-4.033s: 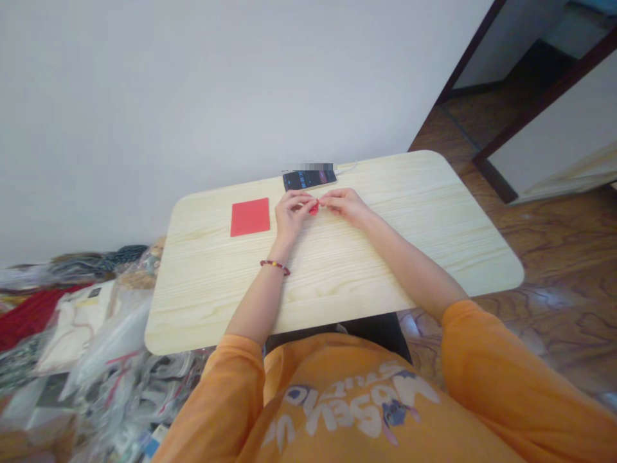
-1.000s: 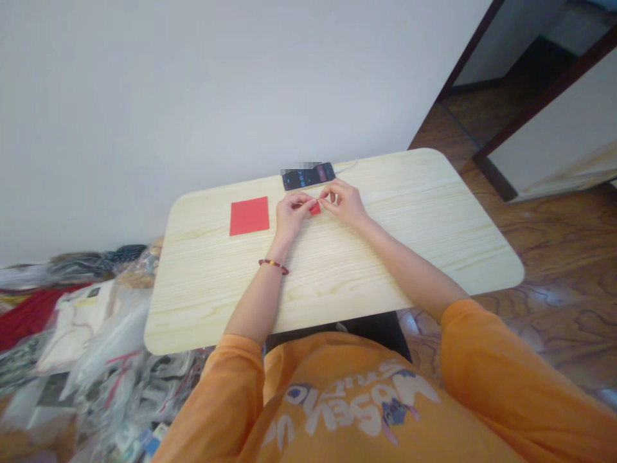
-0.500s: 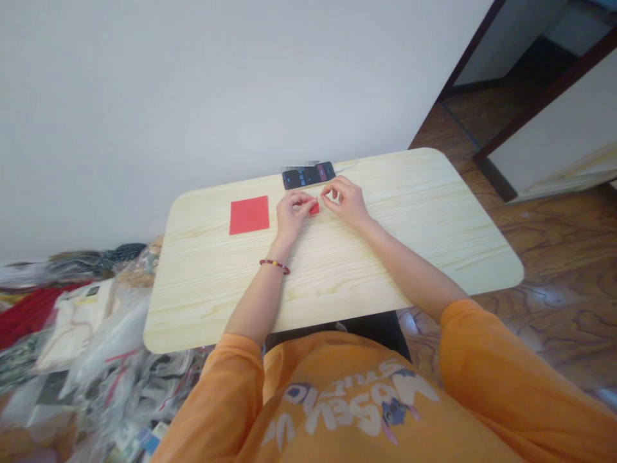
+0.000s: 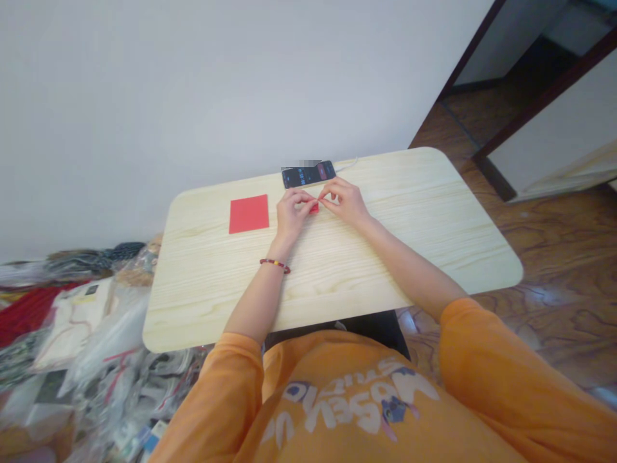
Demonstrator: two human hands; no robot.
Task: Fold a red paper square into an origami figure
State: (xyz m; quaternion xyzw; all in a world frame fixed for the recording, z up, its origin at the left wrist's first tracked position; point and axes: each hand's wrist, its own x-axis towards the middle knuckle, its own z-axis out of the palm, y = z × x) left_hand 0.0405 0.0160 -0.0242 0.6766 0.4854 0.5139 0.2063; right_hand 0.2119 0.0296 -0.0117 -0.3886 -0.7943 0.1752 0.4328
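Note:
Between thumb and fingers, my left hand [image 4: 293, 211] pinches a small folded piece of red paper [image 4: 314, 208], partly hidden by the fingertips. My right hand [image 4: 344, 199] has its thumb and forefinger closed together at the paper's upper right edge; it appears to grip that edge, though the contact is tiny. A flat square of red paper [image 4: 249, 214] lies on the table left of my left hand. Just beyond both hands is a dark phone [image 4: 308, 174] with its screen lit.
The pale wooden table [image 4: 207, 270] stands against a white wall [image 4: 216, 90]. A white cable [image 4: 348, 166] runs from the phone's right end. Plastic bags and clothes [image 4: 96, 334] are heaped on the left. A wooden floor and doorway are at the right.
My right hand's fingertips have moved slightly left and now meet the small red paper; a gap showed there before. My left hand keeps its pinch in nearly the same place.

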